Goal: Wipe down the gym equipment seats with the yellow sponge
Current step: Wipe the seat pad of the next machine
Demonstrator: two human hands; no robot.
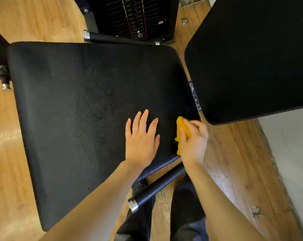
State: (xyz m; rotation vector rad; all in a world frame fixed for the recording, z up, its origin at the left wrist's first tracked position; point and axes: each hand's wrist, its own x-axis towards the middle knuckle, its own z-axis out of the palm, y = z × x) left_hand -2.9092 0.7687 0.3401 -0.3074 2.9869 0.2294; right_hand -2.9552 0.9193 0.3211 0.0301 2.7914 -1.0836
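Observation:
A wide black padded seat (74, 105) fills the middle of the view, its surface mottled with damp patches. My left hand (141, 138) lies flat on the seat's near right part, fingers spread and straight. My right hand (193, 140) grips the yellow sponge (181, 129) and holds it against the seat's right edge. The sponge is partly hidden under my fingers.
A black back pad (251, 56) stands at the upper right, close to the sponge. A black handle bar with a chrome cap (156, 188) juts out below the seat. The weight stack (135, 16) sits beyond the seat. Wooden floor (234, 171) surrounds the machine; my legs are below.

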